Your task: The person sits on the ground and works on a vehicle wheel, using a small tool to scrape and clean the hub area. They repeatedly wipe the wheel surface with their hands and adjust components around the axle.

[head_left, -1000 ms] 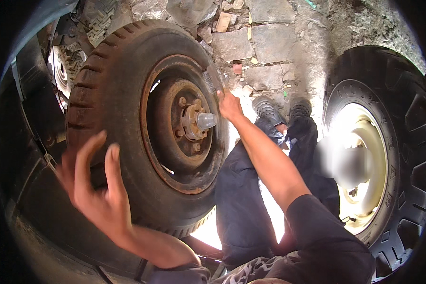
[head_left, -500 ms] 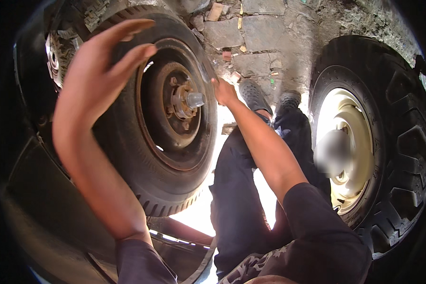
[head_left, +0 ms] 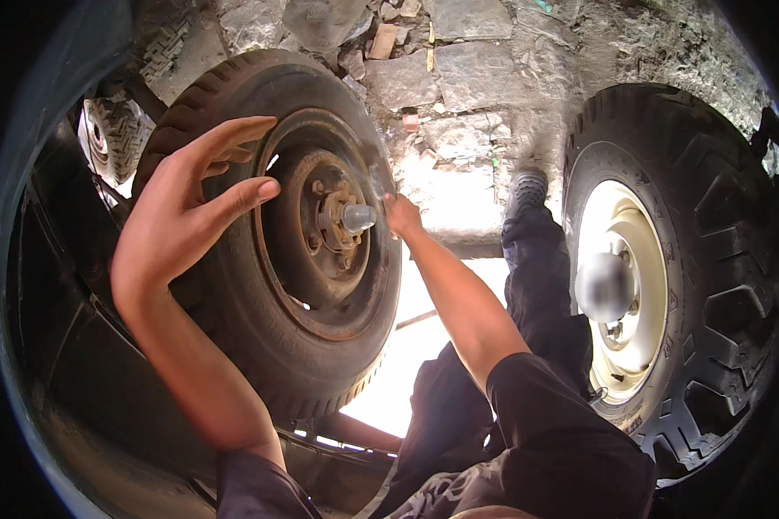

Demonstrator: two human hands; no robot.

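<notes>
Head view, wheel: a worn tyre on a rusty rim (head_left: 273, 233) stands upright at left, its hub (head_left: 342, 221) with a pale centre cap facing the person.
Left hand (head_left: 186, 203): fingers spread open, lying on the tread near the top.
Right hand (head_left: 400, 214): on the tyre's right edge (whether it grips, I cannot tell).
Progress: wheel steadied on both sides; stud holes look empty, so fastening seems left.
Nearby: big tyre with cream rim (head_left: 675, 268) at right.

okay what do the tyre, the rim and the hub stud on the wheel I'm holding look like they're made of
Tyre: black rubber, dull and dusty, with ribbed tread. Rim: likely steel, brown with rust, no paint showing. Stud: bare grey metal, brighter than the rim.
</notes>
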